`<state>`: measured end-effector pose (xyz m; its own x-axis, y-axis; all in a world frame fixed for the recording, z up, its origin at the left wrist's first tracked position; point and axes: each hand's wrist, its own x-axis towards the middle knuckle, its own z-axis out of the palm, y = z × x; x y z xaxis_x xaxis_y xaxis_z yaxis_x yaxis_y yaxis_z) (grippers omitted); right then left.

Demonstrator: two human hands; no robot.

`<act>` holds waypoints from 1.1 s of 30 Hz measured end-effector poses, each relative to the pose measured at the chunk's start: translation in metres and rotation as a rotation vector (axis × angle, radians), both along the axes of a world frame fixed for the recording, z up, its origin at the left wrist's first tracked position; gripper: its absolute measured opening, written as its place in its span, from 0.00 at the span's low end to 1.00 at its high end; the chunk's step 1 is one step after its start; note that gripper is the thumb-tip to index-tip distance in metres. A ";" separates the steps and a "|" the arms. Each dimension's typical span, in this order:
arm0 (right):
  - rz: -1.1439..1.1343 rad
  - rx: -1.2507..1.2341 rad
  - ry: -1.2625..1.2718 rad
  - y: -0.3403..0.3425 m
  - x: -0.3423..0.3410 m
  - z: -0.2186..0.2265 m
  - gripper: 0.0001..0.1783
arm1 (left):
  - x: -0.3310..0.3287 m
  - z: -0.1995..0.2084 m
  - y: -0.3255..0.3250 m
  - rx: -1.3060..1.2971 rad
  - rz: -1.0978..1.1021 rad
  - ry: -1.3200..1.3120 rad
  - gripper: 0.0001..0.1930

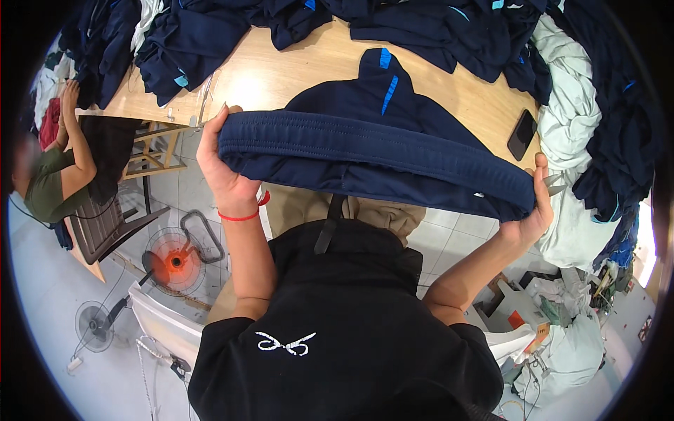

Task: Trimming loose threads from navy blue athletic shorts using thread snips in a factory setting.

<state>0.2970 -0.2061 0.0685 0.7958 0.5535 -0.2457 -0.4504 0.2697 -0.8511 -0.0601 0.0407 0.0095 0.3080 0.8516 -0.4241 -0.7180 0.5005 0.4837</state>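
Note:
Navy trousers are stretched by their elastic waistband between my two hands, with the legs lying away from me on the table and bright blue strips showing on them. My left hand, with a red string at the wrist, is closed round the waistband's left end. At the other end, my right hand grips the band. Pointed metal blades, like those of thread snips, stick out beside the right fingers; their handle is hidden. A small white tag shows near the band's lower right edge.
The wooden table carries heaped navy garments along its far side. A black phone lies at right, beside pale green cloth. Another person works at far left, near a brown chair and a floor fan.

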 end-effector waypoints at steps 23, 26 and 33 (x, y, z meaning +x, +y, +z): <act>0.484 0.459 0.621 -0.023 0.055 -0.055 0.15 | -0.002 -0.036 0.004 0.034 -0.283 -0.873 0.54; 0.356 0.389 0.809 -0.014 0.044 -0.040 0.14 | -0.003 -0.037 0.005 -0.066 -0.210 -0.964 0.56; 0.225 0.382 0.869 -0.014 0.032 -0.025 0.11 | -0.004 -0.041 0.006 -0.128 -0.154 -1.006 0.58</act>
<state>0.3291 -0.2198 0.0434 0.2879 0.8346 -0.4696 -0.9545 0.2896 -0.0705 -0.0644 0.0463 -0.0313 0.6734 0.7393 0.0058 -0.6853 0.6270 -0.3705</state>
